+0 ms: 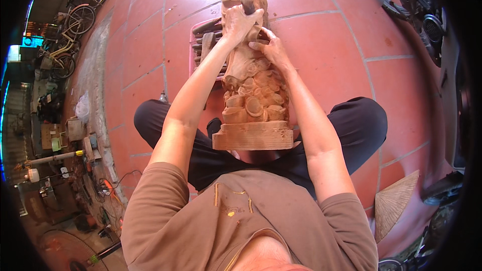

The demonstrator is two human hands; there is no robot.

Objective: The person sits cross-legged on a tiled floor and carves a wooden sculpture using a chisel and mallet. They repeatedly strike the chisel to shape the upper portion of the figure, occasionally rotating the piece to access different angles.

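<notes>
A carved wooden statue [255, 98] lies lengthwise between my legs, its flat base nearest my body and its narrow top pointing away. My left hand [240, 22] is closed over the upper part of the carving. From its grip sticks the dark rounded end of a hand tool [248, 6]; the working end is hidden, so I cannot tell its exact kind. Lower down, my right hand [273, 51] rests against the statue's right side, thumb and forefinger apart, its other fingers partly hidden.
A pink tray [192, 50] of wooden-handled tools [207, 45] lies just left of the statue, on red floor tiles [143, 45]. Bicycles [79, 19] and clutter line the left side. A conical straw hat [395, 203] lies at the lower right, near parked motorbikes [429, 25].
</notes>
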